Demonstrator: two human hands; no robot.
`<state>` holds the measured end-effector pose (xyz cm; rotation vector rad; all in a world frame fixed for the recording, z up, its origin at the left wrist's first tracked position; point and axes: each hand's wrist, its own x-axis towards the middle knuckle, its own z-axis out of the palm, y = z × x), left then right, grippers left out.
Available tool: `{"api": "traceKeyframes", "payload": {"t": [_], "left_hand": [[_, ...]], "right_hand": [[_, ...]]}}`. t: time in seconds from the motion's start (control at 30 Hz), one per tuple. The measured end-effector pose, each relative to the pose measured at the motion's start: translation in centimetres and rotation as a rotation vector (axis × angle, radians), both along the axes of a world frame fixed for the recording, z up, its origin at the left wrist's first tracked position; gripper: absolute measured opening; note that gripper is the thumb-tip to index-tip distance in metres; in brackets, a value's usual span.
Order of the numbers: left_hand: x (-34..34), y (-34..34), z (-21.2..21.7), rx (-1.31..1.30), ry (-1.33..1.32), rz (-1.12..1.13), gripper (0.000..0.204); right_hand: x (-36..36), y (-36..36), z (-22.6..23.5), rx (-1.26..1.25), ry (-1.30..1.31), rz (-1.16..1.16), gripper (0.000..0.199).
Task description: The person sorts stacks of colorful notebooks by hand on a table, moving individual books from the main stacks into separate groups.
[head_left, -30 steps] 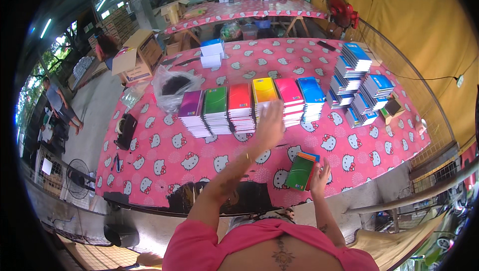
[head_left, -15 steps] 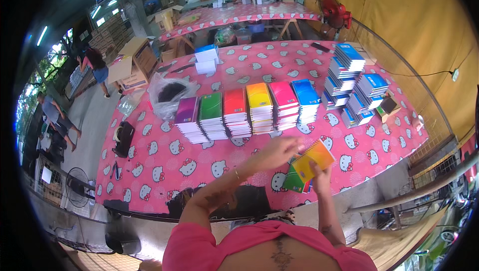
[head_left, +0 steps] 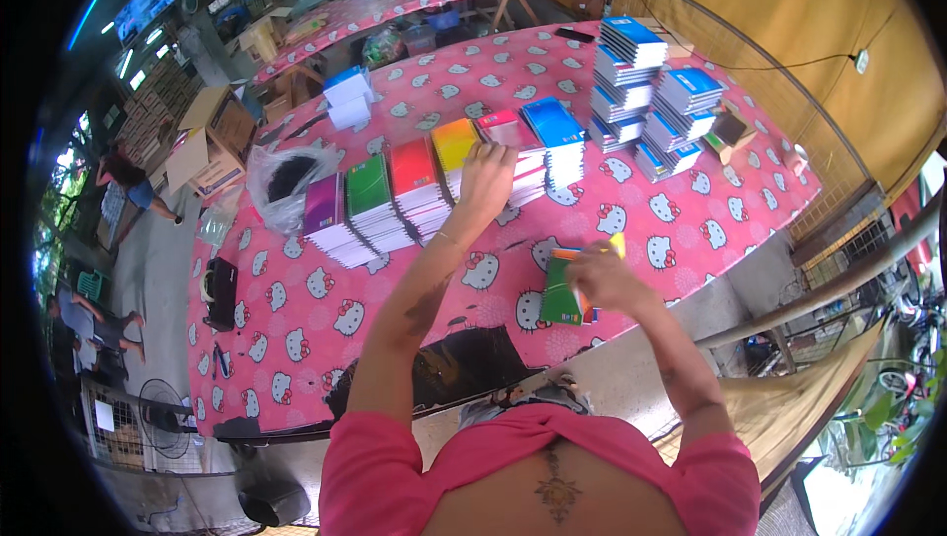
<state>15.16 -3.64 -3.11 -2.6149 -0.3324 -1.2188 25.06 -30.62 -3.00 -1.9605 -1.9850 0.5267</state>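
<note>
My left hand (head_left: 488, 173) reaches across the row of stacked spiral notebooks. Its fingers are bent over the left side of the top pink notebook (head_left: 501, 126), beside the yellow notebook stack (head_left: 455, 142); the fingertips are partly hidden. Closer to me, my right hand (head_left: 610, 278) is closed on a yellow notebook (head_left: 619, 243), mostly covered by the hand. Under it lies a green notebook (head_left: 560, 297) with other coloured notebook edges showing. Also in the row stand a purple stack (head_left: 324, 205), a green stack (head_left: 368, 184), a red stack (head_left: 412, 165) and a blue stack (head_left: 552, 124).
Tall blue notebook piles (head_left: 631, 43) rise at the right. Behind the row's left end sits a clear plastic bag (head_left: 264, 181), with an open carton (head_left: 219, 142) beyond. A black tape dispenser (head_left: 221, 294) and pens (head_left: 221, 360) lie left on the pink tablecloth (head_left: 296, 319).
My left hand has moved from beside the yellow notebook out to the pink stack. The right hand has turned over and lowered the yellow notebook toward the green one. The view has shifted.
</note>
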Motion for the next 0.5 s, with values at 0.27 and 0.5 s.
{"api": "traceKeyframes", "payload": {"t": [0.27,0.5], "left_hand": [[-6.9,-12.7,-0.3,-0.241,-0.272,-0.306,0.032],[-9.3,-17.9,-14.6,-0.306,0.343,-0.286,0.031]], "right_hand": [[0.7,-3.8,-10.8,0.668,0.353,-0.525,0.04],[2.2,-5.8,-15.2,0.638,0.698,-0.731,0.03]]}}
